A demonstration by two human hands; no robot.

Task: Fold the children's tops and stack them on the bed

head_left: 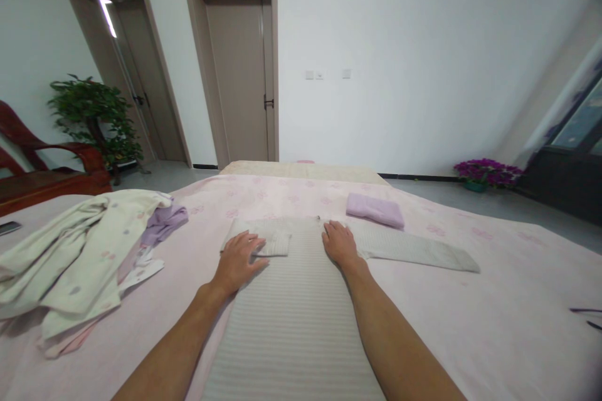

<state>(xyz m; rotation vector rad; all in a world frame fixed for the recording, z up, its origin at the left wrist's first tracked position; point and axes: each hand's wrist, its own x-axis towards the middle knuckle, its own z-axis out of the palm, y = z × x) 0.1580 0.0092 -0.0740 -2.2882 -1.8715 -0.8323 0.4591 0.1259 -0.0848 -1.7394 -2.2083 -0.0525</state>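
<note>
A grey-beige ribbed garment [294, 307] lies flat on the pink bed [470, 326], its body running towards me. My left hand [239, 258] rests palm down, fingers spread, on the left side where a sleeve [273, 242] is folded in. On the garment's right shoulder my right hand [339, 243] lies flat with fingers stretched out. The other sleeve [418, 250] stretches out to the right across the bed.
A folded lilac cloth [375, 209] sits beyond the right sleeve. A heap of cream and purple clothes [84, 250] lies at the left. A red wooden chair [42, 169], a potted plant [94, 116] and doors [239, 81] stand beyond the bed.
</note>
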